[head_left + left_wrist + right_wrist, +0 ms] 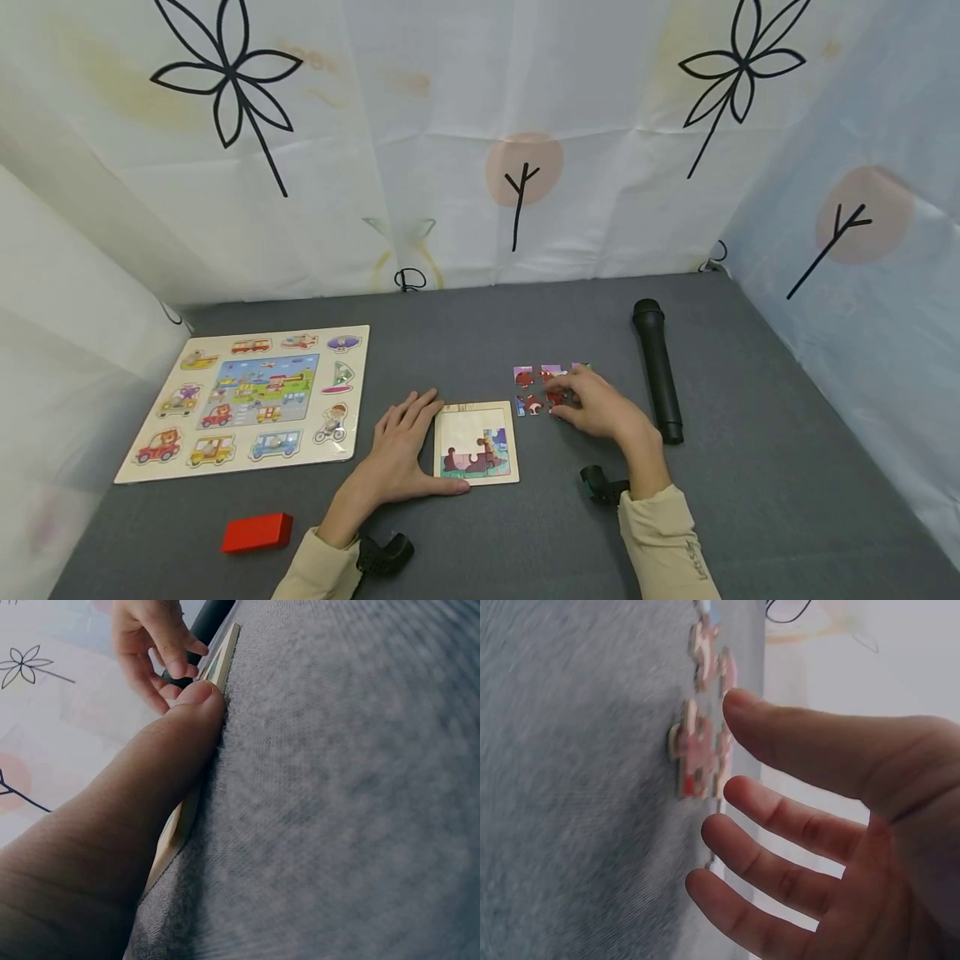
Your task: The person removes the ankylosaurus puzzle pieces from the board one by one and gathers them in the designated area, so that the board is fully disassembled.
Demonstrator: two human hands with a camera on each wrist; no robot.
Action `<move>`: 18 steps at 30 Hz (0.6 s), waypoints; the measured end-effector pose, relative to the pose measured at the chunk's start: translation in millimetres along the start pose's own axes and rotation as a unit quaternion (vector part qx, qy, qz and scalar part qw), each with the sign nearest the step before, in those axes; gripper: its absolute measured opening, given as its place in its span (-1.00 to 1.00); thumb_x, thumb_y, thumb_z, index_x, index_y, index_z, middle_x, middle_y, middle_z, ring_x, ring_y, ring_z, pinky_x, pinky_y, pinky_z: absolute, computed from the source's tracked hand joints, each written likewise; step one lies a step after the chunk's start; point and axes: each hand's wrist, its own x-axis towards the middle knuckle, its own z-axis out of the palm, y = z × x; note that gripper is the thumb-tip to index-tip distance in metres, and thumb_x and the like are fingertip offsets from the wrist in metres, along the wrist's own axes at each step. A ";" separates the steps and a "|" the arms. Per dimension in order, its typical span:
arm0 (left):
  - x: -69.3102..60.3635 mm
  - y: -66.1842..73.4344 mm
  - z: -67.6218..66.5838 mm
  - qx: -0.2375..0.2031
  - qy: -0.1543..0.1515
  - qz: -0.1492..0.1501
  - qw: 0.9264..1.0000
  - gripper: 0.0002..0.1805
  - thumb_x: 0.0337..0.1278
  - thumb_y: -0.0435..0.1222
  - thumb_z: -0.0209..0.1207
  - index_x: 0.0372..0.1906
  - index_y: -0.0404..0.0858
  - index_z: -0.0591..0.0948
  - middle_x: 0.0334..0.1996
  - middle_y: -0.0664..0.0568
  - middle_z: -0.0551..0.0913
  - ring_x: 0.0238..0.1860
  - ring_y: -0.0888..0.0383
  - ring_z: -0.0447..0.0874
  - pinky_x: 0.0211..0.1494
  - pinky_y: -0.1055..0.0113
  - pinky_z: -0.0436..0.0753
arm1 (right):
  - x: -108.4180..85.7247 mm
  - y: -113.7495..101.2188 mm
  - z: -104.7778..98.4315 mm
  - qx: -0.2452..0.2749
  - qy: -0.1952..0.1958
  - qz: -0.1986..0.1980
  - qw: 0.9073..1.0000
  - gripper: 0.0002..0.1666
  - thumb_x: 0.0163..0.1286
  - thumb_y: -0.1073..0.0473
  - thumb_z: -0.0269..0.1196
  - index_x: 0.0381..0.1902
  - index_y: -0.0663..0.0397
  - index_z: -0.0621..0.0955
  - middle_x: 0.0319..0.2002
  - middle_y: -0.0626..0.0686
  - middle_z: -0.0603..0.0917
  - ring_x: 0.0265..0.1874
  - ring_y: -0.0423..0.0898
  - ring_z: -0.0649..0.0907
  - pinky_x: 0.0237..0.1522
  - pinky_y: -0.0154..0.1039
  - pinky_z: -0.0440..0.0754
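Note:
A small wooden puzzle tray point(459, 423) lies flat on the table, its lower part and right side filled with jigsaw pieces. My left hand point(397, 460) rests along its left side, fingers extended, with the thumb on its near edge; the left wrist view shows that thumb point(169, 746) up close. Right of the tray, loose jigsaw pieces point(522, 378) lie in rows. Over them hovers my right hand point(600, 408), thumb and fingers spread apart. Nothing sits between those fingers in the right wrist view, where several pieces point(697, 754) lie just beyond the thumb tip. The hand partly covers some pieces in the head view.
A larger picture board point(341, 437) with vehicle pieces lies at the left. Nearer me is a red block point(257, 533). A black microphone point(660, 371) lies right of my right hand. Fabric walls point(450, 167) border the grey table point(480, 550).

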 end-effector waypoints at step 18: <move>0.1 -2.3 1.4 0.001 0.002 0.001 1.000 0.32 -0.34 0.38 0.48 0.57 -0.16 0.25 0.63 -0.11 0.14 0.65 -0.27 -0.01 0.53 -0.44 0.06 | 5.1 -32.7 4.6 0.031 -0.024 -0.055 0.998 -0.58 0.41 0.22 0.35 0.20 0.18 0.65 0.26 0.31 0.58 0.33 0.32 0.52 0.25 0.19 0.57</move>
